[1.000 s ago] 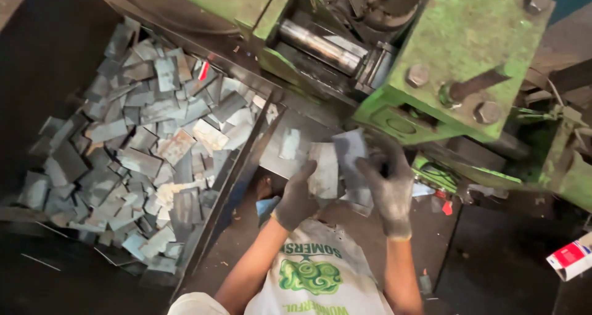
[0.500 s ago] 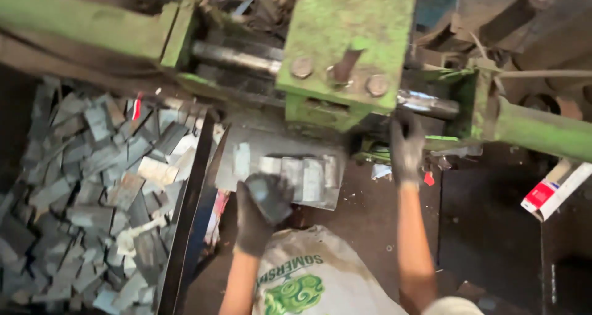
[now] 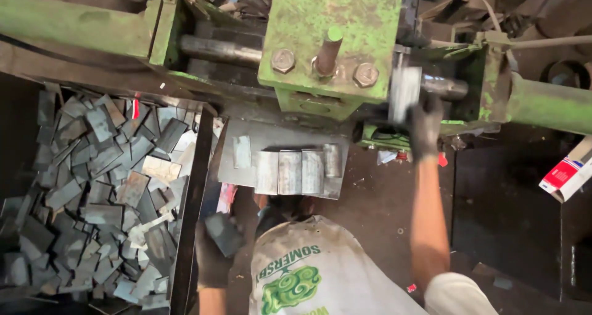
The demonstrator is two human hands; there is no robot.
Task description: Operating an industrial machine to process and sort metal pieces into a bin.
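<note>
Both gloved hands have moved since half a second ago: the right hand [image 3: 424,125] now presses a pale metal plate [image 3: 404,93] upright against the green machine [image 3: 336,40], fingers closed on its lower edge, while the left hand [image 3: 213,259] has dropped below the machine, gripping a dark metal piece [image 3: 223,233]. Just left of that hand sits a bin [image 3: 190,210] heaped with grey metal offcuts [image 3: 92,192]. Directly under the machine, four cut blanks [image 3: 296,170] lie side by side on a steel shelf [image 3: 237,170]. A red-and-white carton [image 3: 567,176] rests far to the machine's right.
</note>
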